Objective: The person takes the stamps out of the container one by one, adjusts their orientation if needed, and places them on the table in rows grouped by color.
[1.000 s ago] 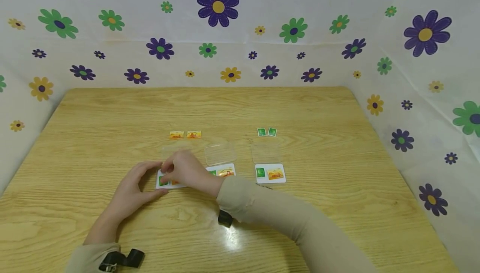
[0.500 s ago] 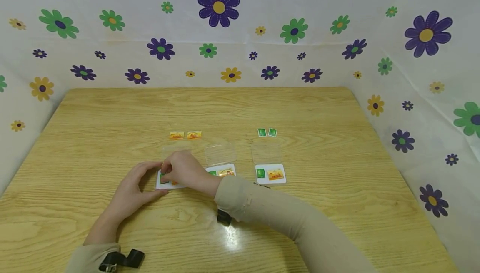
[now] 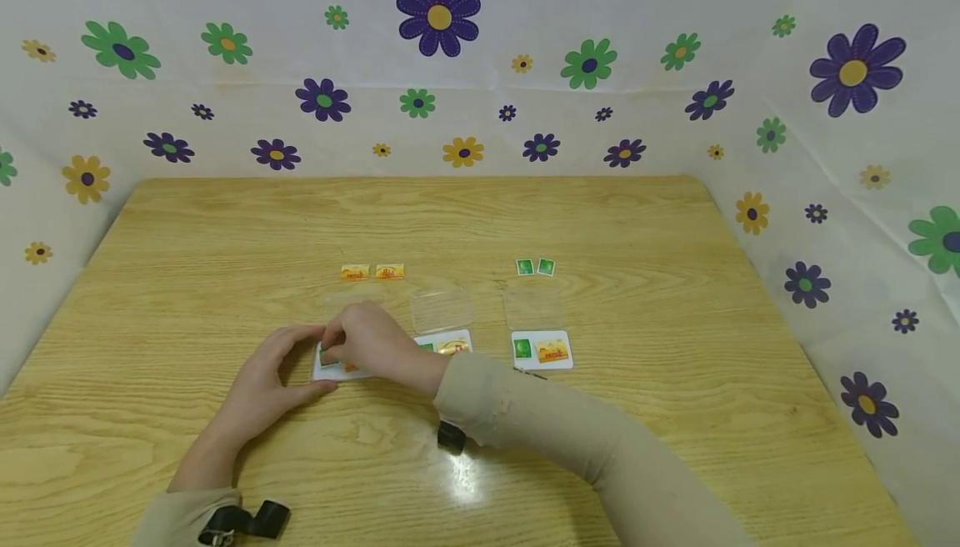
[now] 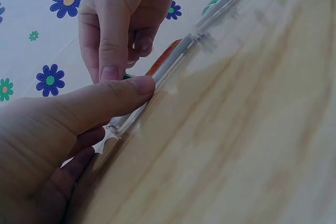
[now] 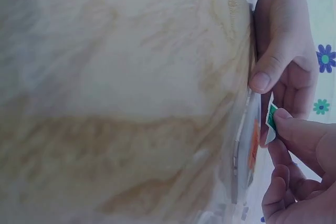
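My left hand grips the left end of a small white case, thumb along the near edge and fingers at the far side. Over that case, my right hand pinches a small green stamp between thumb and forefinger. In the right wrist view the stamp stands tilted, its white edge showing. An orange stamp lies in the case beside it. In the head view the right hand hides much of the case, and only a sliver of green shows by its fingertips.
Two more white cases, a middle one and a right one, each hold a green and an orange stamp. Clear lids lie behind the cases. Farther back are two orange stamps and two green stamps.
My right hand, blurred a second ago, is now steady over the same case. The green piece at its fingertips has shifted slightly and shows less. The left hand stays in place.
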The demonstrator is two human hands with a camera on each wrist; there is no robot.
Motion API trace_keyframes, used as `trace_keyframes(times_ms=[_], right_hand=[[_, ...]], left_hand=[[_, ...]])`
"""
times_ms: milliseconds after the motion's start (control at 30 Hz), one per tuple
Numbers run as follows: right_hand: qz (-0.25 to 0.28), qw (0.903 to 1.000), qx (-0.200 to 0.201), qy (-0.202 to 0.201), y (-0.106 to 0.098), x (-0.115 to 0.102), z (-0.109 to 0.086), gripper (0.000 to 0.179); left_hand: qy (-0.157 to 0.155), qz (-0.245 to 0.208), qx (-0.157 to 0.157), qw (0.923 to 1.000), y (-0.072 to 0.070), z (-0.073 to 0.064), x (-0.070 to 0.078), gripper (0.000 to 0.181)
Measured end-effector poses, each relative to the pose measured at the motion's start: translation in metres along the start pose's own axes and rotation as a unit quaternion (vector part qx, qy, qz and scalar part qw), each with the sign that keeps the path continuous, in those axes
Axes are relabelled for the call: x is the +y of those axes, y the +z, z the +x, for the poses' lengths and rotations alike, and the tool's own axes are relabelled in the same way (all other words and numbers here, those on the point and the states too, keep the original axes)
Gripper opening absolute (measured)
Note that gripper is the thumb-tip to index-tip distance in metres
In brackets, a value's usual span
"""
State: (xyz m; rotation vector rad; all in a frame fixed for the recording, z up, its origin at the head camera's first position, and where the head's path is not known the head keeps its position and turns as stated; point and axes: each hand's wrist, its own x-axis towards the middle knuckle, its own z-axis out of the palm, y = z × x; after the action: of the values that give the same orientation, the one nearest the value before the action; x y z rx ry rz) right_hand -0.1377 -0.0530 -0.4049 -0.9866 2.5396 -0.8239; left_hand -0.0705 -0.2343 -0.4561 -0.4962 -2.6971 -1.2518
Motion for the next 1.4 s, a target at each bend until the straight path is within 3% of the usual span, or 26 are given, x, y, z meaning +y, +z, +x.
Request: trace_keyframes(times_ms=[500,1000,1400], right_hand=[[0.055,0.9982,0.024,-0.004,-0.038,0.008,-0.012,0.011],[0.076,0.9914,0.075,0.075,-0.079,0.053,-0.035,0.011],[0.025,0.9824,0.125,0.137,-0.105,0.095,-0.049,0.012]], left_hand=[[-0.004,0.0,-0.003,1.0,0.001,0.0,-0.001,0.068],[0.007,0.023,0.0,0.9997,0.0,0.0,-0.002,0.07],[0.005,0.024,-0.003,0.9997,0.0,0.0,-0.003,0.07]])
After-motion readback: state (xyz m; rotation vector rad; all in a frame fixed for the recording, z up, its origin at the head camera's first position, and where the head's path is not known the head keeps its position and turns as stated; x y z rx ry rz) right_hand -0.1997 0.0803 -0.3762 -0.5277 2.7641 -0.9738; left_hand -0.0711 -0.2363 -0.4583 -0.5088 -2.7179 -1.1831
